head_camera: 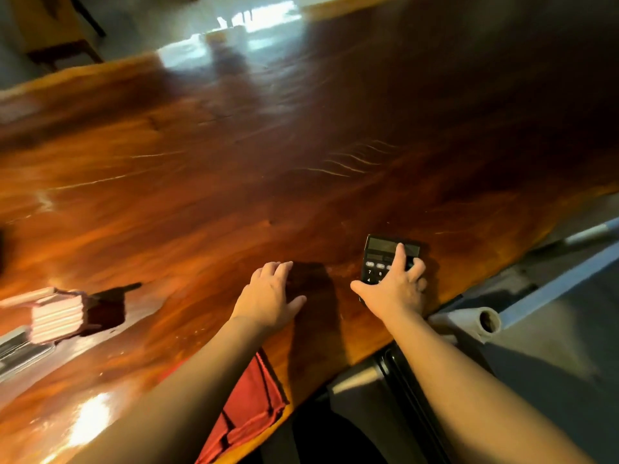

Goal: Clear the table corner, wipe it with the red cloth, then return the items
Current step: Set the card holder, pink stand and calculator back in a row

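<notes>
A folded red cloth (249, 410) is seen lying on the near edge of the polished wooden desk (201, 182), partly hidden under the left forearm. Further in, the left hand (268, 294) is laid palm-down on bare wood, nothing held, its fingers (279, 267) loosely extended. Just beside it, at the desk's right corner, a black calculator (383, 259) is covered by the right hand (395, 286), fingers spread across the keys, the index reaching the display. Well apart, at the left, a blurred pink striped block (57, 318) is seen.
</notes>
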`<state>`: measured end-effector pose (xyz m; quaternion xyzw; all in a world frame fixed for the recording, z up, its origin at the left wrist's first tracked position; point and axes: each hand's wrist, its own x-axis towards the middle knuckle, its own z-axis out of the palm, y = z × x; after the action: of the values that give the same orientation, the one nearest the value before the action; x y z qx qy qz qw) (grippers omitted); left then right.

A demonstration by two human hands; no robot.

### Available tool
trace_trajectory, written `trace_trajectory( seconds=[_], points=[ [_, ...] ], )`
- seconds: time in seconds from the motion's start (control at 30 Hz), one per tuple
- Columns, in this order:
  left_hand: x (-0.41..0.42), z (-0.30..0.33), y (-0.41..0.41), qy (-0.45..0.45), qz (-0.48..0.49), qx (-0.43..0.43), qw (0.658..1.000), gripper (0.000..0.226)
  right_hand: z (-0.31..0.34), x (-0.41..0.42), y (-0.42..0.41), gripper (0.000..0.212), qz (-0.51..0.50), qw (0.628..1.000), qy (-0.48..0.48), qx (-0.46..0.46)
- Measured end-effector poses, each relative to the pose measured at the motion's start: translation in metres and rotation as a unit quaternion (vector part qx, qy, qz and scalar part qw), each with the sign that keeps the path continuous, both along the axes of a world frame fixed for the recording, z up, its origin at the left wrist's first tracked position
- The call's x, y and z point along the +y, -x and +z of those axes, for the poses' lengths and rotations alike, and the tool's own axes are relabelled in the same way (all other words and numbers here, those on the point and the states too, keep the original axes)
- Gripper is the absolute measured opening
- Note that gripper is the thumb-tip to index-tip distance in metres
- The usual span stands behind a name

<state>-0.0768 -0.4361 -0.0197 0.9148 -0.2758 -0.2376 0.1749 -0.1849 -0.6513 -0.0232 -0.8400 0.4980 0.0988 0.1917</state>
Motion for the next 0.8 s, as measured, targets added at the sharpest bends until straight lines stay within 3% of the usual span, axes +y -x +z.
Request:
trace_trajectory(
  seconds=[0.47,0.8],
  points=[
    [0.221,0.009,0.017,0.021,0.208,0.021,0.978,0.072,0.02,0.207,-0.118,0.124,0.229,0.97,-0.033,-0.069],
    [0.328,0.009,0.04,0.029,0.315,0.021,0.948,0.071,0.013,0.334,-0.178,0.122,0.338,0.939,-0.046,-0.052]
  ],
)
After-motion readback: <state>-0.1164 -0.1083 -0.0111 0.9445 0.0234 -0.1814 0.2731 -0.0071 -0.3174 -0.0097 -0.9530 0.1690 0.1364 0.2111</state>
